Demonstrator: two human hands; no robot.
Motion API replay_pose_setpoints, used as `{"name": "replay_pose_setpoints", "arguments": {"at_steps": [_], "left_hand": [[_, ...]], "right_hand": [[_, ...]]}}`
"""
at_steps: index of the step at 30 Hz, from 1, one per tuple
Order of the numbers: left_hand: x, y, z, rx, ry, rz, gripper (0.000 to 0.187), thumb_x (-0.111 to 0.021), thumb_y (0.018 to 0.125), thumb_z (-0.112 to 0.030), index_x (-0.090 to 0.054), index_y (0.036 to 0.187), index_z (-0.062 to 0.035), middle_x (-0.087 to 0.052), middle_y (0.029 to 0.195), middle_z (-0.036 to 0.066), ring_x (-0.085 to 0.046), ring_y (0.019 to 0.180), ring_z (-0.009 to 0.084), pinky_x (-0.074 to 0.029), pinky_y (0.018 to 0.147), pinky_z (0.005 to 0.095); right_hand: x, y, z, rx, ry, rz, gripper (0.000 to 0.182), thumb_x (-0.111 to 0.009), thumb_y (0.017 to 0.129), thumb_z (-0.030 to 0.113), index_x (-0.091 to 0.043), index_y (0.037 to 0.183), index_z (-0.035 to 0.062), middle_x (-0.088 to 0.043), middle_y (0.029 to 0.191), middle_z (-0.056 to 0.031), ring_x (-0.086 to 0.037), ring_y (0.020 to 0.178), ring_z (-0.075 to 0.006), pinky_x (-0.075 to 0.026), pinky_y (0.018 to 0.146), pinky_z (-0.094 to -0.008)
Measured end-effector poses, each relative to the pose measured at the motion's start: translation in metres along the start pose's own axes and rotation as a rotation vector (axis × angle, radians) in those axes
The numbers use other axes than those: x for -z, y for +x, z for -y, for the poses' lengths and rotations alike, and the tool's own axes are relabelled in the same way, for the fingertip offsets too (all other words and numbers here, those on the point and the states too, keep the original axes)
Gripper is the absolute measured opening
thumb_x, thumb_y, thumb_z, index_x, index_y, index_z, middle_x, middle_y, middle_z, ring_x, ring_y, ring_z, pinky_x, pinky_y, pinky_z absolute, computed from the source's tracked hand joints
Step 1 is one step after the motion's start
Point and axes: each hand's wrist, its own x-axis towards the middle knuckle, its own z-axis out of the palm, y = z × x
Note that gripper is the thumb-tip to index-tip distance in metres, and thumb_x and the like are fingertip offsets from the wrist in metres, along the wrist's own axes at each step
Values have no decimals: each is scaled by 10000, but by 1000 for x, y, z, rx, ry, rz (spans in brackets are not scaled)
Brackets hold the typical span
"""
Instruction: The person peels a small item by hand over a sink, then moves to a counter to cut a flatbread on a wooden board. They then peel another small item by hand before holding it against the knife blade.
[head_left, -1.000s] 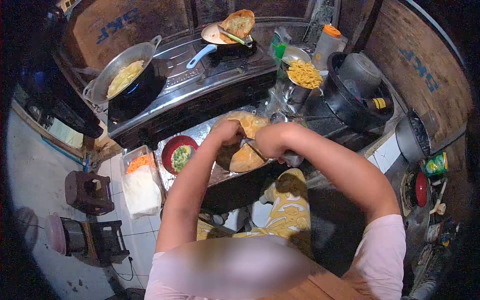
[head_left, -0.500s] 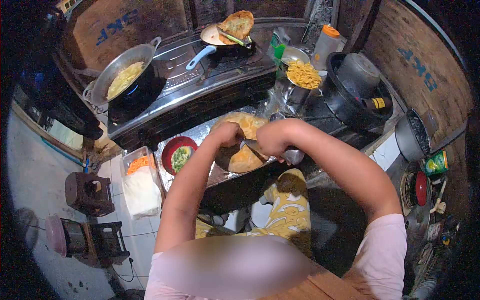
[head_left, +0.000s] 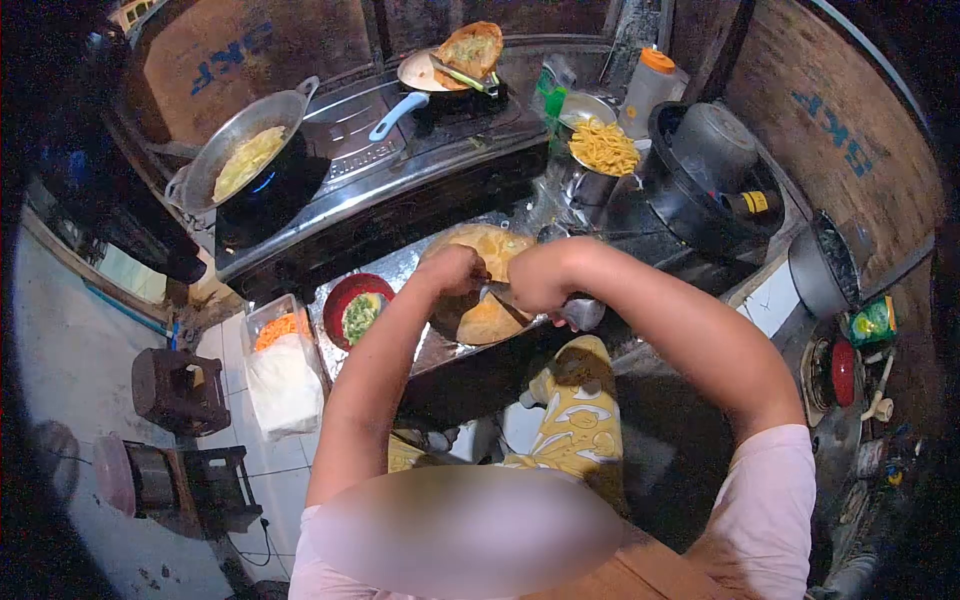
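Note:
Both hands work close together over a round tan-brown disc (head_left: 492,318) on the low metal-topped surface. My left hand (head_left: 455,268) is at its left side, fingers pinched together and pointing inward. My right hand (head_left: 538,280) is closed at the disc's right side, its wrist bent. Between the hands shows a thin, dark blade-like tool (head_left: 503,291) that runs into the right hand; what the left fingers pinch, I cannot tell. A rounded grey metal piece (head_left: 584,314) shows just below the right wrist. Left of the disc stands a red bowl (head_left: 338,293) with chopped greens (head_left: 362,316).
A wok (head_left: 205,160) with pale food sits over a blue flame on the stove (head_left: 345,185). Behind is a blue-handled frying pan (head_left: 418,70) with a browned fried piece. Yellow strips (head_left: 603,147) fill a pot at right. A container of orange shreds (head_left: 280,330) stands at left.
The hands stay over the disc, with the right hand shifted very slightly to the left. The rest of the scene stays in place apart from a slight camera shift.

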Motion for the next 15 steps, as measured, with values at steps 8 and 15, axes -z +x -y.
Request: {"name": "replay_pose_setpoints", "arguments": {"at_steps": [8,15], "left_hand": [[-4,-4,-3,35,75,-54,222,-638,709,-243,-675,869,-94,-656,831,139,-624,814,316,-482,742,396],[-29,5,17,-16,123,-200,231,-621,706,-266,-672,871,-112,-651,866,153,-617,839,329,-465,784,408]], "right_hand": [[7,-11,3,24,108,38,296,-435,793,109,-647,691,-71,-654,661,-152,-645,527,-227,-537,514,-357],[9,-18,14,-33,79,32,265,-437,769,69,-647,691,-72,-653,666,-157,-646,538,-236,-532,507,-356]]}}
